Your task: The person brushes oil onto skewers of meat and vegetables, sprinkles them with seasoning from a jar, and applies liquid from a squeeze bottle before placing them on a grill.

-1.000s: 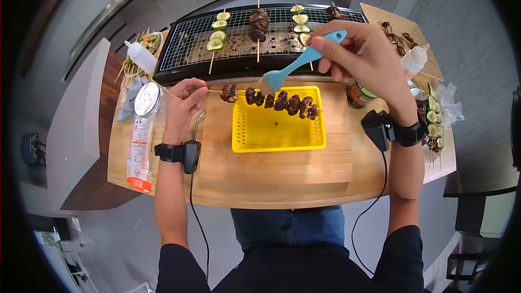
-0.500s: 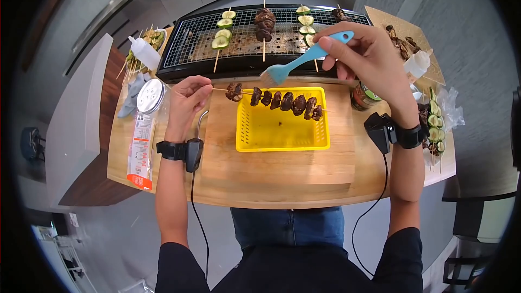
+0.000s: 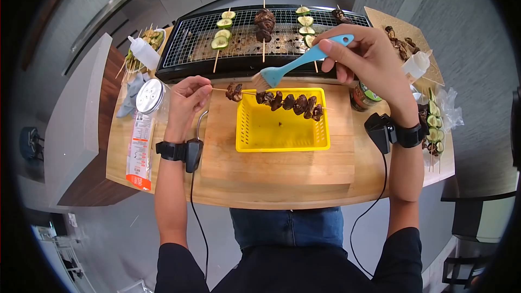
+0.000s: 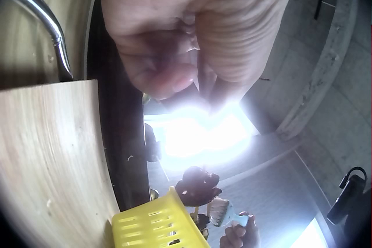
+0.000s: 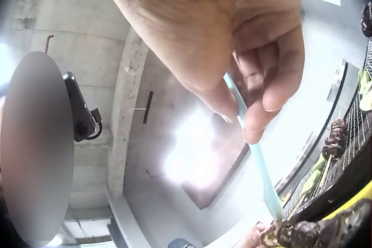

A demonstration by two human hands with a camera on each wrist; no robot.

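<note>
My left hand [image 3: 187, 103] pinches the bare end of a skewer strung with dark brown meat pieces [image 3: 288, 102]. The skewer reaches rightward over a yellow plastic basket [image 3: 282, 144]. In my right hand [image 3: 372, 57] a light blue basting brush [image 3: 301, 61] is held by its handle between thumb and fingers. Its bristles point down at the skewer's left part, close by the second meat piece. The right wrist view shows the brush handle [image 5: 260, 166] slanting down to the meat. From the left wrist, the brush head [image 4: 220, 212] appears beside the meat [image 4: 197, 186].
Behind the basket stands a black grill [image 3: 184, 49] bearing zucchini and meat skewers. A shaker jar [image 3: 150, 96], a squeeze bottle [image 3: 144, 53] and a printed packet [image 3: 139, 149] are at left. At right are a spice jar [image 3: 362, 97], another bottle [image 3: 416, 66] and more skewers [image 3: 433, 122].
The view has shifted slightly. The brush lifted a little off the meat, then came down further left along the skewer. My left hand keeps its pinch on the skewer.
</note>
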